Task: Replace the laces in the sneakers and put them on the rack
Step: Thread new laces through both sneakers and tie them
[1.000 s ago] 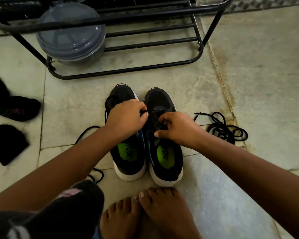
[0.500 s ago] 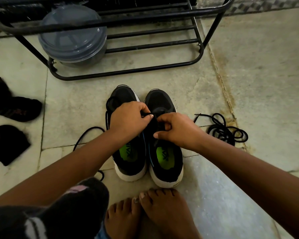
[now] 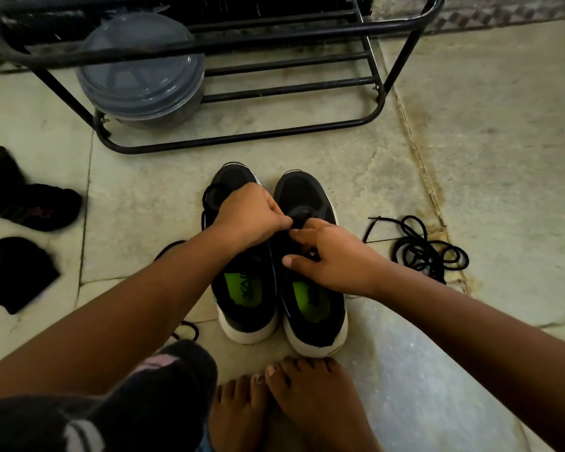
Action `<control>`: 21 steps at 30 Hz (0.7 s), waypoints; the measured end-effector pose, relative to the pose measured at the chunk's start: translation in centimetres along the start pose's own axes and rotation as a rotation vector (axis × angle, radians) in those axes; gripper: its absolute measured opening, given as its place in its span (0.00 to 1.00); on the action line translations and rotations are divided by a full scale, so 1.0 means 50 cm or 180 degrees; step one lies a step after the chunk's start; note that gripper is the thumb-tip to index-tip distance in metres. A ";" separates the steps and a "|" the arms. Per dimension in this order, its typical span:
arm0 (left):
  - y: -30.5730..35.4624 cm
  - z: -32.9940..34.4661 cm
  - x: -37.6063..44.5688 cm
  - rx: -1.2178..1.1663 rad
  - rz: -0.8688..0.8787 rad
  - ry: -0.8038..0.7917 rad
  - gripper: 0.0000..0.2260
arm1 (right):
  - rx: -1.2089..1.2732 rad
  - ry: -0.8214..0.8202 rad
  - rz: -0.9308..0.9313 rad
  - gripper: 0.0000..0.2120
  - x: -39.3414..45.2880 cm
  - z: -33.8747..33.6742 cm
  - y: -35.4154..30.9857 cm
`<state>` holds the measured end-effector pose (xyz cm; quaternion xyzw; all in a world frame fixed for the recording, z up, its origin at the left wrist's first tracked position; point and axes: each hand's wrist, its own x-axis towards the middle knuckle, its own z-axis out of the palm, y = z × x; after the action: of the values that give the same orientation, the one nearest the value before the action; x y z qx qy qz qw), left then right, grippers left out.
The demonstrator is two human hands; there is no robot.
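Note:
Two black sneakers with white soles and green insoles stand side by side on the stone floor, the left sneaker point(image 3: 245, 298) and the right sneaker point(image 3: 310, 308). My left hand point(image 3: 248, 216) is curled over the gap between them and pinches a black lace at the right sneaker's eyelets. My right hand point(image 3: 333, 256) pinches the lace on that same sneaker, its thumb pointing left. A loose coil of black lace point(image 3: 421, 252) lies on the floor to the right. The black metal rack point(image 3: 274, 135) stands just beyond the sneakers.
A grey lidded round container point(image 3: 141, 76) sits on the rack's lowest shelf at the left. Dark footwear point(image 3: 30, 203) and another dark piece point(image 3: 13, 272) lie at the far left. More black lace point(image 3: 186, 331) trails under my left forearm. My bare feet point(image 3: 291, 402) are just behind the sneakers.
Both hands have drawn closer together over the right sneaker's eyelets. The left hand shifted right and the right hand's fingers moved up toward it.

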<state>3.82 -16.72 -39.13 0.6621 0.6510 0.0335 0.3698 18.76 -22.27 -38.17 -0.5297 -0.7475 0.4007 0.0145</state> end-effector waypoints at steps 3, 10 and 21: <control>-0.002 0.005 0.000 -0.0031 -0.0057 0.0005 0.04 | 0.0623 0.0427 0.0269 0.10 0.012 -0.009 0.009; -0.005 0.022 0.000 0.0154 0.0015 0.0062 0.07 | -0.0199 0.1075 0.0407 0.11 0.060 0.007 0.023; -0.007 0.028 -0.002 0.0389 0.0019 -0.0047 0.08 | -0.0768 0.1137 0.0292 0.10 0.066 0.031 0.021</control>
<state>4.23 -17.45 -40.30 0.6856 0.6471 -0.0101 0.3333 17.44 -20.41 -41.22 -0.6236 -0.7507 0.2084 0.0650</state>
